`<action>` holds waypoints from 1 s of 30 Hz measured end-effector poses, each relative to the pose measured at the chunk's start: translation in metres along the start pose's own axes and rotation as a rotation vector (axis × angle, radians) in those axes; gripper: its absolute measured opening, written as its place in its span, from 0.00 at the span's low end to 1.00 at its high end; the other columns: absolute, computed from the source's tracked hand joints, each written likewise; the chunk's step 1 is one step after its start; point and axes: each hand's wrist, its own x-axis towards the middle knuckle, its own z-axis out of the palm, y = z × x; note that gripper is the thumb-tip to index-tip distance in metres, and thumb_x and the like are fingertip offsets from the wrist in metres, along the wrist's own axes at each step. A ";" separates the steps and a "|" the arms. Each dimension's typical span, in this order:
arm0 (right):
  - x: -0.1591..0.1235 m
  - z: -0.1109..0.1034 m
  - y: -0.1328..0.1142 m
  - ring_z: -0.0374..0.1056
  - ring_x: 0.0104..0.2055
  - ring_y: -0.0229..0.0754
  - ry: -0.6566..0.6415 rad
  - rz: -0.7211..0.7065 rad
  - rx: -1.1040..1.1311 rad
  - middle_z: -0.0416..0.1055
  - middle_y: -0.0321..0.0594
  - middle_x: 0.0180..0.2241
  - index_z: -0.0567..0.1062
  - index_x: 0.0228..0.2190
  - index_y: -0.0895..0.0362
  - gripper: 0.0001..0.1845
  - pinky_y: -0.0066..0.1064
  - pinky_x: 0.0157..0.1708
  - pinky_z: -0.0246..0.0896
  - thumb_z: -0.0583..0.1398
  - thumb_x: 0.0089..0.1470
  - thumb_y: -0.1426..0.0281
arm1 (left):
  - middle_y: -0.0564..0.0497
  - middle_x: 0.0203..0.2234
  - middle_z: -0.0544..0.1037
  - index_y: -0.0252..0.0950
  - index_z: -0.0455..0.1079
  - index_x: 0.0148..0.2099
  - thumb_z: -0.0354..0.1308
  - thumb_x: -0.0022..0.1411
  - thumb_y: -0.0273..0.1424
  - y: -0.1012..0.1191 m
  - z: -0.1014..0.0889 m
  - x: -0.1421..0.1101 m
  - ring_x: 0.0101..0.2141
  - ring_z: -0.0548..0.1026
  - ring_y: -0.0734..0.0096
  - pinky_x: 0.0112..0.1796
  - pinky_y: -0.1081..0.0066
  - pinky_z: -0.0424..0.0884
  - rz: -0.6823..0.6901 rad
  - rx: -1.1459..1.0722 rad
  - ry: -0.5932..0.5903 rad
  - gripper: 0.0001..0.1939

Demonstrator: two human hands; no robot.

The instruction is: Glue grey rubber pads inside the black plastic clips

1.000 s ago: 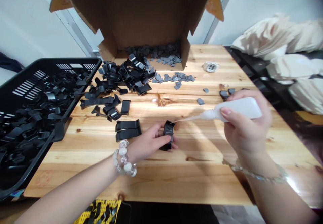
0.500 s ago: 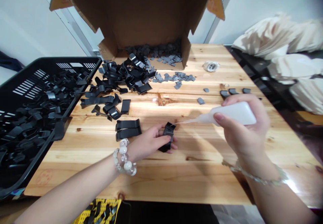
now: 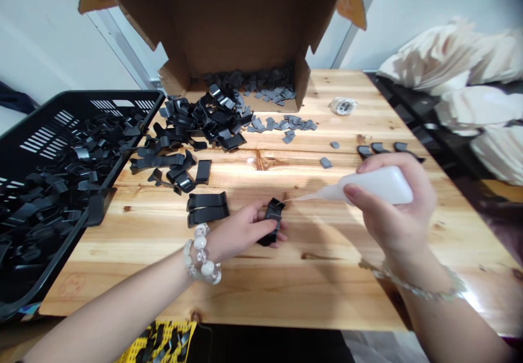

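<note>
My left hand [image 3: 242, 232] is closed around a small black plastic clip [image 3: 271, 221], holding it just above the wooden table [image 3: 310, 276]. My right hand [image 3: 394, 210] grips a white squeeze bottle [image 3: 373, 185] with a long thin nozzle. The nozzle tip touches the top of the clip. Two black clips [image 3: 206, 209] lie side by side just left of my left hand.
A pile of black clips [image 3: 196, 128] spreads in front of an open cardboard box [image 3: 229, 30] holding small grey pads [image 3: 281, 124]. A black crate [image 3: 57, 188] full of clips stands at the left. A few dark pieces [image 3: 379, 148] and a tape roll [image 3: 342, 106] lie at the right.
The bottle has tilted lower and moved slightly left, bringing its nozzle onto the clip. My left hand has kept the clip nearly still.
</note>
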 end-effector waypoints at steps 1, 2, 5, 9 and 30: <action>0.000 0.000 0.000 0.64 0.31 0.35 0.004 -0.007 -0.007 0.69 0.34 0.32 0.73 0.31 0.54 0.13 0.28 0.27 0.54 0.68 0.41 0.75 | 0.43 0.37 0.76 0.30 0.63 0.51 0.58 0.60 0.25 0.000 0.000 0.000 0.34 0.78 0.67 0.37 0.66 0.75 -0.002 0.005 0.003 0.17; 0.000 -0.001 -0.001 0.64 0.32 0.36 0.007 -0.009 -0.010 0.69 0.34 0.32 0.73 0.31 0.53 0.13 0.29 0.27 0.54 0.68 0.41 0.75 | 0.43 0.37 0.76 0.30 0.63 0.51 0.57 0.60 0.24 0.001 0.001 0.000 0.34 0.78 0.68 0.37 0.66 0.75 -0.003 0.013 0.007 0.16; 0.000 -0.002 -0.004 0.64 0.32 0.37 0.004 -0.004 -0.032 0.69 0.34 0.32 0.73 0.31 0.53 0.12 0.31 0.28 0.55 0.67 0.42 0.74 | 0.43 0.37 0.76 0.30 0.62 0.51 0.56 0.61 0.24 0.001 0.001 0.000 0.34 0.78 0.68 0.37 0.65 0.75 0.000 0.042 0.018 0.16; -0.005 -0.001 -0.013 0.63 0.29 0.37 -0.032 -0.028 -0.134 0.69 0.34 0.31 0.73 0.32 0.52 0.13 0.32 0.26 0.56 0.67 0.43 0.73 | 0.43 0.37 0.77 0.31 0.62 0.53 0.57 0.60 0.26 0.000 0.001 -0.001 0.34 0.78 0.67 0.37 0.63 0.75 0.012 0.058 0.014 0.18; -0.012 -0.002 -0.026 0.65 0.29 0.41 -0.150 -0.265 -0.322 0.70 0.36 0.31 0.71 0.38 0.50 0.16 0.33 0.27 0.62 0.66 0.45 0.74 | 0.44 0.37 0.77 0.33 0.59 0.59 0.60 0.58 0.28 -0.005 0.000 0.001 0.32 0.77 0.68 0.35 0.65 0.73 0.024 0.019 0.009 0.27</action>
